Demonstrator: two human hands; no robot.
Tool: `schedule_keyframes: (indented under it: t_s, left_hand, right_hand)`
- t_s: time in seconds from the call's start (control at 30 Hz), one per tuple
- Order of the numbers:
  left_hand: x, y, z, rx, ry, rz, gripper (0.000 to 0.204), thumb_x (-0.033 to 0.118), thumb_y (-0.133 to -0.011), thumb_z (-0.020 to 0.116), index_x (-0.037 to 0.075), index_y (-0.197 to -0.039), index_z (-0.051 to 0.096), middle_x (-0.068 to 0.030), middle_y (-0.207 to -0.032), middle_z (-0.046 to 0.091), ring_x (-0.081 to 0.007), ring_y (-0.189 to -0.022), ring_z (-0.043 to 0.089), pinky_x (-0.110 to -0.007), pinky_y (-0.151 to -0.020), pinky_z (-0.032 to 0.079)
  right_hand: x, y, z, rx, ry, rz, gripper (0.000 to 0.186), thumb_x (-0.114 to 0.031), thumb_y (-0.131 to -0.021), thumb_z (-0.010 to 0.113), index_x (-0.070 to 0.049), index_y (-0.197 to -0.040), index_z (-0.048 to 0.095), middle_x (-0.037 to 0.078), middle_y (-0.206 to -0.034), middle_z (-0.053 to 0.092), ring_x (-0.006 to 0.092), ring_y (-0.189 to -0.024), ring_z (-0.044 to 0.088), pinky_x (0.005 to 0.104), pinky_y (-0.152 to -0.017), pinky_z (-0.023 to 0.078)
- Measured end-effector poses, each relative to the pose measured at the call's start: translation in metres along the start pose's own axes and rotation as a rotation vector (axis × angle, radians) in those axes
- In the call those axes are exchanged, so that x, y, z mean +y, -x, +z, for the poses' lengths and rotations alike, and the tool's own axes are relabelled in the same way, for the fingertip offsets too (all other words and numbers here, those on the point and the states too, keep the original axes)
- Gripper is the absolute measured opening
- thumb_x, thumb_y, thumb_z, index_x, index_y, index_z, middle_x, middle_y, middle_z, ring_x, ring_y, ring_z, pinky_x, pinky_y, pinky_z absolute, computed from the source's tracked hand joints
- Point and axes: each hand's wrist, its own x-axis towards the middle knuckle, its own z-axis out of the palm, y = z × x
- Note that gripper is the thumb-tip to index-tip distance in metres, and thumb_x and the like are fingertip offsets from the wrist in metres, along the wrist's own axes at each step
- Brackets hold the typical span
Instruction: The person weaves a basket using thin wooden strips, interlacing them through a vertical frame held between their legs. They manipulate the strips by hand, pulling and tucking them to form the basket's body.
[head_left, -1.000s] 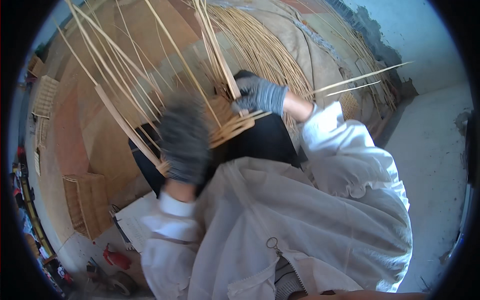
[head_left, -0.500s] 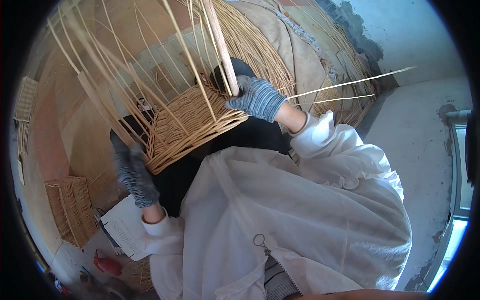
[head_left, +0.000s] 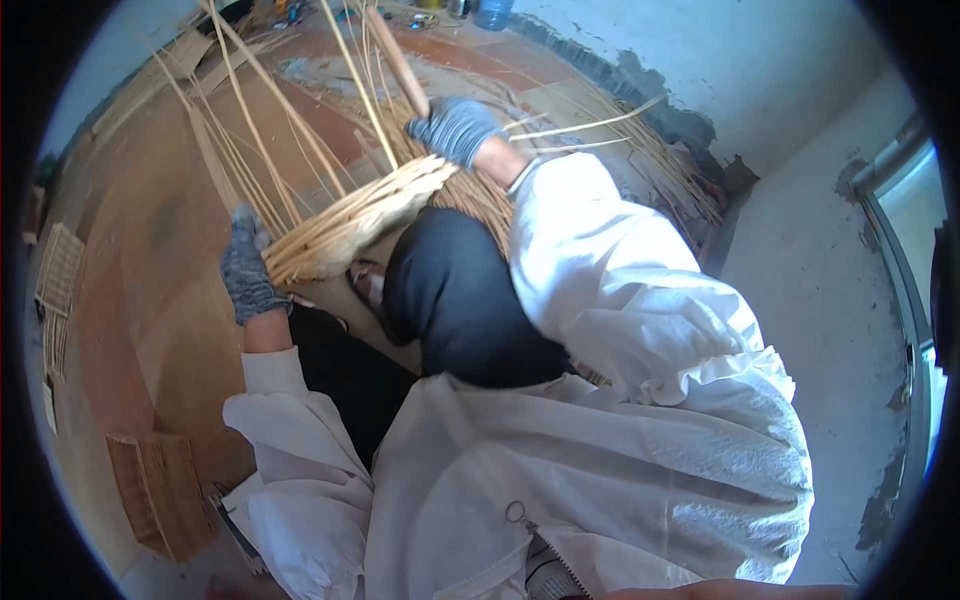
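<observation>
A woven basket [head_left: 350, 212] was held up by both hands above the floor [head_left: 215, 350], in front of the knees, and was tilted so that a thick band of pale rods was turned toward the wearer. Its left end was gripped by the left hand [head_left: 247, 265], the grey glove being wrapped around the corner with the thumb laid on the near side. Its right end was gripped by the right hand [head_left: 457, 130], gloved alike, with the foot of a wooden slat [head_left: 398, 65] touched by the fingers. A second slat [head_left: 208, 150] was seen slanting up and away just above the left hand, and long bare stakes [head_left: 355, 75] were fanned out between the two. Below the right end, a bundle of rods [head_left: 485, 205] was partly hidden by the black trousers [head_left: 470, 290]. Toward the floor's near left corner a box-shaped wicker basket [head_left: 158, 495] was set, with papers [head_left: 238, 510] just beside it; by the floor's left edge a flat wicker panel [head_left: 60, 268] was placed. Loose rods were scattered along the right edge, near the wall [head_left: 790, 110], and a blue container [head_left: 493, 12] was stood at the far edge.
</observation>
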Motion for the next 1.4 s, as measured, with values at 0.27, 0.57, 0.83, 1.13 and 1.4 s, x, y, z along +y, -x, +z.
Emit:
schedule_keyframes:
  t_s: [0.27, 0.57, 0.83, 1.13, 1.4]
  left_hand:
    - [-0.044, 0.019, -0.015, 0.132, 0.098, 0.035, 0.038, 0.037, -0.083, 0.062, 0.000, -0.091, 0.060, -0.0055, -0.078, 0.056, -0.0159, -0.068, 0.054, -0.030, -0.061, 0.046]
    - [-0.041, 0.040, 0.010, 0.190, 0.080, -0.040, 0.032, 0.034, -0.080, 0.067, 0.003, -0.080, 0.061, -0.0037, -0.070, 0.053, -0.0119, -0.057, 0.049, -0.024, -0.049, 0.040]
    - [-0.015, 0.025, 0.005, -0.044, 0.251, 0.185, 0.021, 0.024, -0.085, 0.062, 0.006, -0.077, 0.059, 0.0004, -0.066, 0.052, -0.0070, -0.051, 0.044, -0.021, -0.045, 0.036]
    - [-0.022, 0.024, -0.054, 0.021, -0.014, 0.239, 0.021, 0.023, -0.090, 0.054, 0.004, -0.083, 0.057, -0.0005, -0.065, 0.051, -0.0070, -0.054, 0.044, -0.021, -0.049, 0.036]
    - [-0.032, 0.008, -0.060, 0.082, -0.151, 0.188, 0.030, 0.029, -0.093, 0.047, 0.000, -0.089, 0.057, -0.0015, -0.062, 0.048, -0.0105, -0.056, 0.044, -0.023, -0.052, 0.037]
  right_hand:
    - [0.013, 0.038, 0.036, 0.154, -0.018, 0.063, 0.051, -0.048, -0.081, 0.053, 0.001, -0.076, 0.062, 0.023, -0.067, 0.060, 0.0368, -0.065, 0.060, 0.0434, -0.064, 0.047]
    - [0.049, 0.044, 0.062, 0.319, -0.077, 0.118, 0.047, -0.046, -0.083, 0.051, 0.000, -0.086, 0.060, 0.023, -0.076, 0.061, 0.0383, -0.072, 0.060, 0.0464, -0.068, 0.047]
    - [0.031, 0.036, 0.046, 0.480, -0.239, -0.050, 0.046, -0.045, -0.082, 0.054, 0.000, -0.076, 0.059, 0.022, -0.067, 0.059, 0.0378, -0.064, 0.058, 0.0448, -0.061, 0.046]
    - [0.009, 0.086, 0.062, 0.129, -0.508, -0.194, 0.041, -0.037, -0.075, 0.066, 0.002, -0.084, 0.056, 0.023, -0.079, 0.060, 0.0376, -0.076, 0.059, 0.0427, -0.068, 0.047]
    - [0.034, 0.094, 0.097, 0.254, -0.010, -0.461, 0.041, -0.037, -0.067, 0.069, -0.005, -0.089, 0.058, 0.013, -0.076, 0.057, 0.0313, -0.075, 0.059, 0.0401, -0.065, 0.048]
